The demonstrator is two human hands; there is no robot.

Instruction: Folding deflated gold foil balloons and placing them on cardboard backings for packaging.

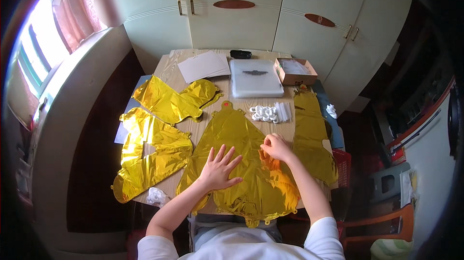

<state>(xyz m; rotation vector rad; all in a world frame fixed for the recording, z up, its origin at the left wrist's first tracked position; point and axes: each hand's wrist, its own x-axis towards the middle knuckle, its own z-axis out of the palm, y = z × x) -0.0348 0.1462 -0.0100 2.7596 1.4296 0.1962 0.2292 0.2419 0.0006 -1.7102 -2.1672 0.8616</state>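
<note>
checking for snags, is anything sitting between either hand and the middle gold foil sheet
Nothing visible: the left hand lies spread on the gold foil sheet and the right hand appears to pinch its right side. The white rings lie beyond, clear of both hands.

A creased gold foil sheet [232, 137] lies spread on the table [251, 101]

White shirt [241, 244] with short, loose sleeves [157, 248] at its two sides; grey legwear [211, 231], partly visible, just beyond the shirt's front. Left hand [219, 170], right hand [276, 147] and forearms [176, 207]: bare.
</note>
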